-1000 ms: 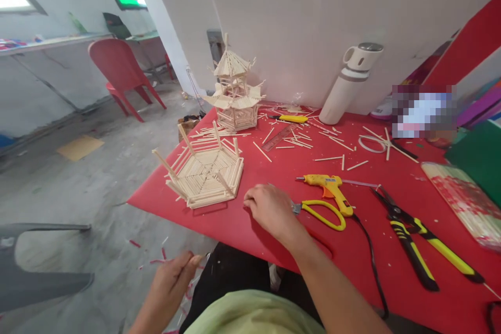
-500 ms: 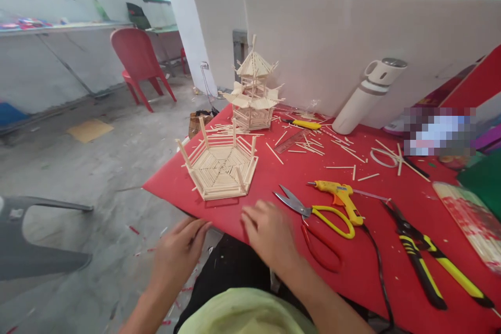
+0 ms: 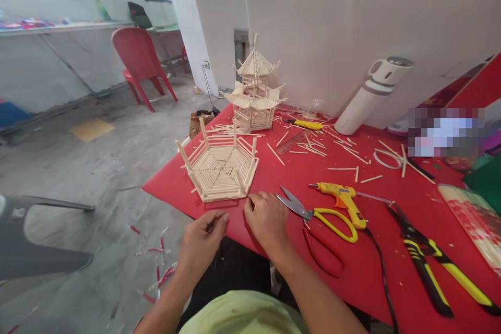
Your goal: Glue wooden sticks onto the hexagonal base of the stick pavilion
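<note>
The left hand [image 3: 204, 237]'s grip is drawn together at the fingertips, contents hidden; the right hand [image 3: 266, 219] curls near the hexagonal stick base [image 3: 219, 167], its grip unclear; scissors [image 3: 308, 214] and glue gun [image 3: 344, 201] lie rightward; a stick pagoda [image 3: 256, 96] stands behind the base on the red bench [image 3: 289, 175].

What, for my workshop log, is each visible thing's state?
Hexagonal stick frame: unroofed, posts raised.
Stick pagoda: upright, roofed.
Scissors: blades parted.
Glue gun: lying on its side.
Shears: handles spread.
Flask: lid on.
Red chair: upright.
Left hand: fingers curled; contents unclear.
Right hand: fingers curled; contents unclear.
</note>
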`<state>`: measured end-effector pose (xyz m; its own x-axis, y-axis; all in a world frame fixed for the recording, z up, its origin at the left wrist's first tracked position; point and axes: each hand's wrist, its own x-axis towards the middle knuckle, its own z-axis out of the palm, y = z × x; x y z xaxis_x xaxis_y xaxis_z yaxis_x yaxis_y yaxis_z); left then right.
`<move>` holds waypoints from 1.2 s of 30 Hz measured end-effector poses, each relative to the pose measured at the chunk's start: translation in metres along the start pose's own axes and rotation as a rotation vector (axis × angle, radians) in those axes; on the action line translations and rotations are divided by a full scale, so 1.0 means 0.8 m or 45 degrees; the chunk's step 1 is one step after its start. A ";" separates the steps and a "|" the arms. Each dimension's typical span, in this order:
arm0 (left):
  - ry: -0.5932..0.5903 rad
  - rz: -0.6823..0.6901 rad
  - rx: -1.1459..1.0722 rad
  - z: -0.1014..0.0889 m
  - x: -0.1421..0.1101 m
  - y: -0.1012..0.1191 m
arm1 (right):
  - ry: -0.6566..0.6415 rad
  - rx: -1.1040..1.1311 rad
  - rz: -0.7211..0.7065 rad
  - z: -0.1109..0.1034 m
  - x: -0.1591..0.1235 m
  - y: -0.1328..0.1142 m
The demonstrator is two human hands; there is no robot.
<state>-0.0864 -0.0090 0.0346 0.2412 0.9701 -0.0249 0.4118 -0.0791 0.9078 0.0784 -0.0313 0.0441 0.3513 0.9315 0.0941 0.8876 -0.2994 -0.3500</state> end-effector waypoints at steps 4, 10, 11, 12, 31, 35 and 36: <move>-0.105 -0.097 -0.041 0.009 0.011 0.019 | 0.024 0.156 -0.135 -0.007 -0.015 0.004; -0.472 -0.362 -0.304 0.023 0.019 0.042 | 0.041 0.573 -0.357 -0.015 -0.054 0.012; -0.468 -0.389 -0.321 0.023 0.019 0.041 | 0.006 0.645 -0.337 -0.017 -0.056 0.014; -0.455 -0.405 -0.315 0.023 0.018 0.040 | -0.034 0.704 -0.298 -0.018 -0.055 0.017; -0.375 -0.531 -0.379 0.018 -0.012 0.021 | -0.199 0.403 -0.065 -0.014 -0.009 0.004; -0.161 -0.406 -0.374 0.013 0.007 0.024 | -0.203 0.245 -0.263 -0.021 -0.055 0.001; -0.221 -0.349 -0.338 0.014 0.011 0.027 | -0.232 0.235 -0.325 -0.022 -0.066 -0.002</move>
<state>-0.0655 -0.0045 0.0491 0.3079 0.8923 -0.3302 0.2461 0.2606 0.9336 0.0639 -0.0834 0.0558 0.0517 0.9979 0.0379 0.8655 -0.0258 -0.5003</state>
